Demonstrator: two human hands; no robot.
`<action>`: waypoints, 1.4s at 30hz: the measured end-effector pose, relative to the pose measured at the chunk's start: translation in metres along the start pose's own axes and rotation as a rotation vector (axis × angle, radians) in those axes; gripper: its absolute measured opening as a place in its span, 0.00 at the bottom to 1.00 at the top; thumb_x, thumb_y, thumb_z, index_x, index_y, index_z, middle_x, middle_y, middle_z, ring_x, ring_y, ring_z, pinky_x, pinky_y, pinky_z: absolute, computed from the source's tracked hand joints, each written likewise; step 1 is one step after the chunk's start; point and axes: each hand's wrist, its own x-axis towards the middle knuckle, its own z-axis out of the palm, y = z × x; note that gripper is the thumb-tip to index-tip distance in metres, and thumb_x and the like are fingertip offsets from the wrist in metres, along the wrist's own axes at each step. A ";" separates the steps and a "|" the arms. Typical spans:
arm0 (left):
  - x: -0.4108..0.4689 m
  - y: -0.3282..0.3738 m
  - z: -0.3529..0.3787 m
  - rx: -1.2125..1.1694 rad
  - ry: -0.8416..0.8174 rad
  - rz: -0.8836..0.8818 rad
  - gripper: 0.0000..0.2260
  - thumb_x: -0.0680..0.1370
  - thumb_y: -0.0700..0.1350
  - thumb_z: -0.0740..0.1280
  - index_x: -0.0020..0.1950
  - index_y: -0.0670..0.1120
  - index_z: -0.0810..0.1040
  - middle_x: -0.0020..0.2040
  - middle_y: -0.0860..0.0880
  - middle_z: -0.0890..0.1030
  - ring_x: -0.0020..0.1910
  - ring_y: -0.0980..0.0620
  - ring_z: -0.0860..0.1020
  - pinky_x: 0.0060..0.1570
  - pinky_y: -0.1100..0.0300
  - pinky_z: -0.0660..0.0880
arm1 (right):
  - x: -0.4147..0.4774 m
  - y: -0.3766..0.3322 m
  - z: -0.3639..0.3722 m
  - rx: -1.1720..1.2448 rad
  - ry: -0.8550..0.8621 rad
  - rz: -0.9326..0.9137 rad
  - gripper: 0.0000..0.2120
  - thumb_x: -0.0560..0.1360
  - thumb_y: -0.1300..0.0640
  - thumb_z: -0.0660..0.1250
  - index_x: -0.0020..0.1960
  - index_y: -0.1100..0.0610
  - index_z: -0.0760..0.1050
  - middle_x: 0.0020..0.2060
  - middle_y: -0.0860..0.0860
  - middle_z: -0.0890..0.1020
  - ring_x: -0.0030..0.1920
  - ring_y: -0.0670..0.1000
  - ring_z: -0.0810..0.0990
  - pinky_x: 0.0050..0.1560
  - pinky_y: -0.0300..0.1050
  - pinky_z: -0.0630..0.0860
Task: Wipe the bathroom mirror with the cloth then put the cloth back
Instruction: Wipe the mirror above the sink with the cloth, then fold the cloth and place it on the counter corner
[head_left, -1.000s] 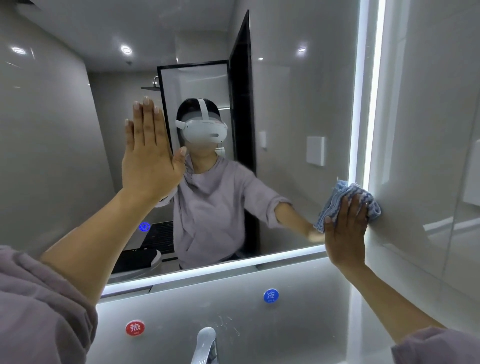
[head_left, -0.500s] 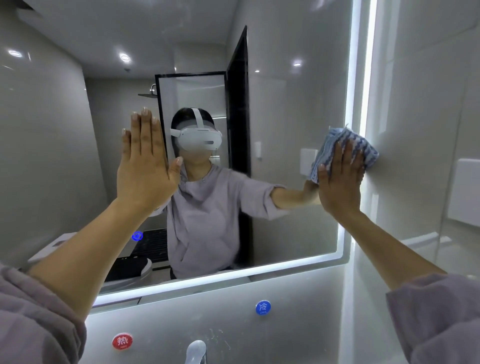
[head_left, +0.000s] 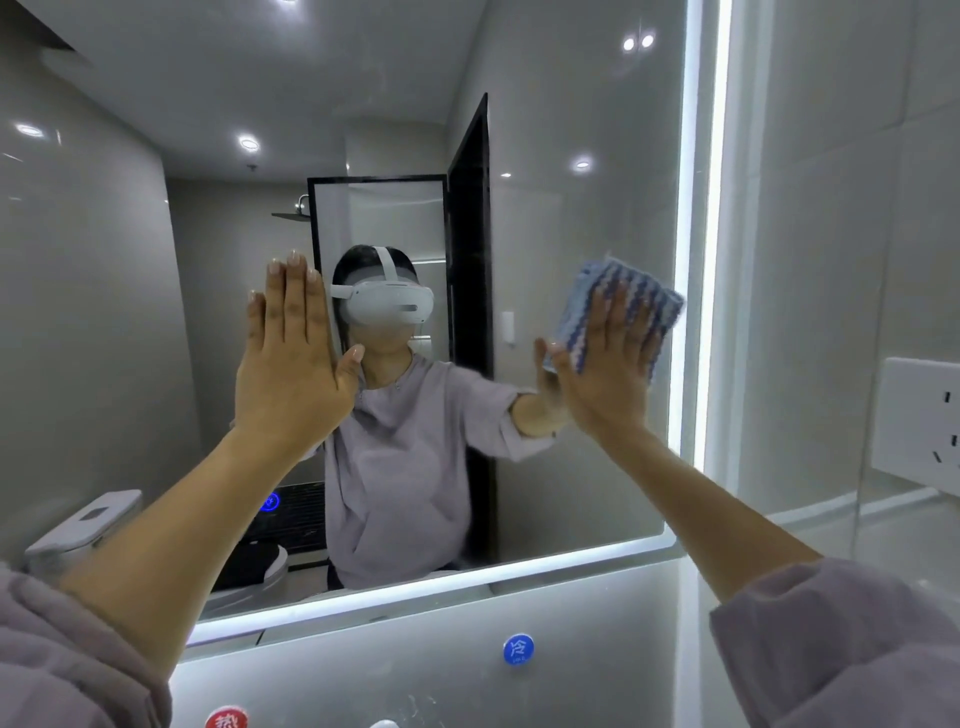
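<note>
Cloth (head_left: 631, 291) is folded into a rough square, flat on the mirror (head_left: 571, 156) right by its lit right edge. It's tilted a bit clockwise, and I can't really call a long axis. Right hand (head_left: 608, 379) presses it with fingers straight, pointing up. Left hand (head_left: 291, 364) is flat on the glass, fingers up and thumb out.
</note>
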 end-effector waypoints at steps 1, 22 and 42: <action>0.000 0.000 -0.001 -0.004 -0.003 -0.003 0.35 0.78 0.58 0.45 0.76 0.34 0.45 0.78 0.36 0.45 0.77 0.40 0.43 0.75 0.47 0.40 | -0.002 -0.011 0.003 0.000 -0.016 -0.045 0.44 0.76 0.30 0.40 0.79 0.60 0.40 0.78 0.61 0.43 0.77 0.63 0.41 0.76 0.63 0.42; -0.030 0.041 -0.034 -0.158 -0.350 -0.187 0.35 0.81 0.56 0.51 0.76 0.39 0.34 0.76 0.42 0.31 0.75 0.44 0.31 0.75 0.50 0.35 | -0.031 -0.097 -0.030 0.426 -0.177 -0.234 0.26 0.83 0.54 0.56 0.78 0.49 0.53 0.78 0.47 0.52 0.78 0.49 0.41 0.77 0.55 0.38; -0.234 0.141 -0.124 -1.261 -0.588 -0.976 0.15 0.79 0.54 0.61 0.63 0.49 0.73 0.56 0.50 0.80 0.54 0.52 0.78 0.54 0.58 0.74 | -0.244 -0.106 -0.163 2.039 -0.688 1.342 0.19 0.81 0.50 0.57 0.61 0.63 0.76 0.50 0.59 0.83 0.48 0.56 0.82 0.50 0.54 0.79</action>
